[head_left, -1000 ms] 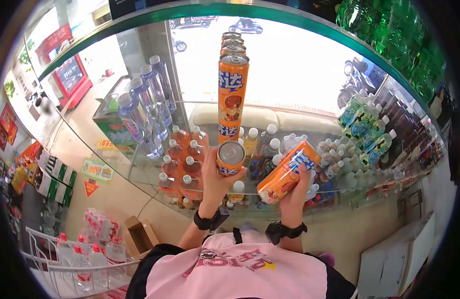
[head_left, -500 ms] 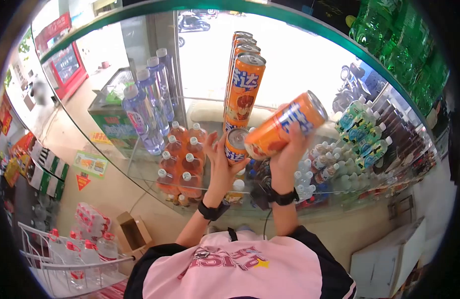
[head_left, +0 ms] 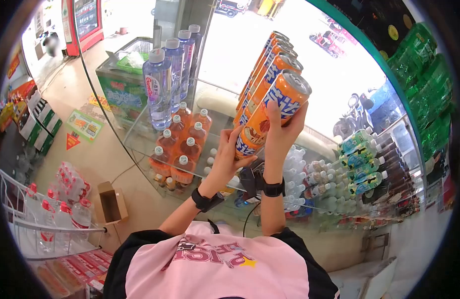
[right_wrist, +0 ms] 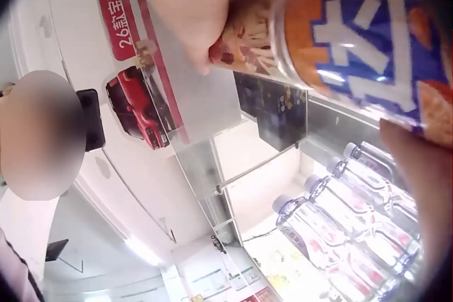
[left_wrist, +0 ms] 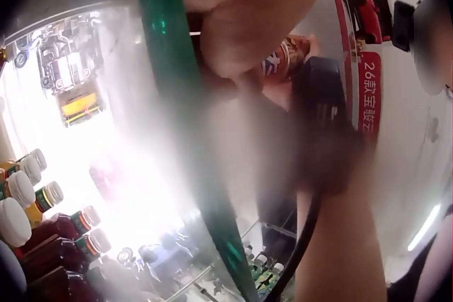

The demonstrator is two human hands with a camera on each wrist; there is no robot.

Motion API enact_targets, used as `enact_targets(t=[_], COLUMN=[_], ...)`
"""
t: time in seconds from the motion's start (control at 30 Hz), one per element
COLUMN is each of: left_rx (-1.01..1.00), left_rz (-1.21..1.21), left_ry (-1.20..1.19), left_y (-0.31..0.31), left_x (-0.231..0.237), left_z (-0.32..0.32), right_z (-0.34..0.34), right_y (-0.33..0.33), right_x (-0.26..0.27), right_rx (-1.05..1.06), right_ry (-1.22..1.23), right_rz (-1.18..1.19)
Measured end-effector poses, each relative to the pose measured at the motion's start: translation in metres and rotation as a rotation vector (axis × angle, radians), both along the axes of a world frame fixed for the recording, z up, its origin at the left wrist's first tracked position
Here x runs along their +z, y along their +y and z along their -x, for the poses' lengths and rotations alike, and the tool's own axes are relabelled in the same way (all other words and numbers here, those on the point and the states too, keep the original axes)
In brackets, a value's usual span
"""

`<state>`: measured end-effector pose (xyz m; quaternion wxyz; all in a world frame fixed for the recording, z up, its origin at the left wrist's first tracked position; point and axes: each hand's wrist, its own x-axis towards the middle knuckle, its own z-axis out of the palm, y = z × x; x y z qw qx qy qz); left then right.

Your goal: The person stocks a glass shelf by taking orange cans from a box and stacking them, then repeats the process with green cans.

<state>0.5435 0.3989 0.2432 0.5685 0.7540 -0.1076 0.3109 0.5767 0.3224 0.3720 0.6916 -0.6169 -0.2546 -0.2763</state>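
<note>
The upper orange soda can [head_left: 281,99] is tilted in the head view, end to end above the lower orange soda can [head_left: 249,142]; the glare-streaked join is partly covered by fingers, so how squarely they meet is unclear. The right hand [head_left: 286,130] grasps the upper can, thumb on its near side, the other fingers partly hidden. The left hand [head_left: 226,158] grips the lower can around its side, masking part of its label and base. In the left wrist view, blur and the hand leave just a scrap of orange can [left_wrist: 282,61].

Directly behind stand more orange soda cans [head_left: 281,62], their lower parts overlapped. Beside them are orange-drink bottles [head_left: 177,142] and clear water bottles [head_left: 158,89]. Green bottles [head_left: 429,102], cut off by the dark lens edge, lie beyond the upper shelf's green glass edge [head_left: 384,65]. Bright glare washes out the street.
</note>
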Motion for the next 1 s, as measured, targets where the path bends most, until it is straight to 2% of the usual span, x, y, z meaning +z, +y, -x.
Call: enact_targets(t=[0.03,0.1,0.17,0.23,0.27,0.33,0.37,0.47,0.5,0.57,1.0], left_rx=[-0.072,-0.098,-0.133,-0.199,-0.11,-0.088,-0.061,-0.087,-0.094,-0.163,0.011], left_rz=[0.091,0.103,0.114,0.311,0.177,0.083,-0.006,-0.027,-0.034,0.128,0.066], left_ry=[-0.002,-0.012,-0.011,0.039,0.139,0.147,0.151,0.139,0.139,0.152,0.159], left_y=[0.0,0.002,0.002,0.005,0.007,0.008,0.007,0.011,0.012,0.013,0.0], left_x=[-0.002,-0.004,-0.001,0.02,0.019,0.012,0.009,0.015,0.013,0.006,0.001], left_z=[-0.002,-0.005,0.001,0.015,0.017,0.016,0.017,0.029,0.028,0.026,0.026], right_z=[0.002,0.005,0.0,-0.001,-0.001,-0.001,0.002,0.007,0.007,0.007,0.012], right_y=[0.001,0.001,-0.006,-0.016,-0.022,-0.034,-0.036,-0.039,-0.041,-0.045,-0.046], right_x=[-0.003,-0.009,-0.02,-0.026,-0.025,-0.026,-0.024,-0.02,-0.02,-0.023,-0.024], right_rx=[-0.007,0.094,0.083,0.074,-0.007,-0.148,-0.154,0.076,0.069,0.116,0.132], right_ry=[0.003,0.084,0.067,0.049,-0.012,-0.057,-0.05,0.068,0.069,0.08,0.184], right_rz=[-0.006,-0.083,-0.037,0.006,0.132,0.343,0.338,0.236,0.229,0.26,0.253])
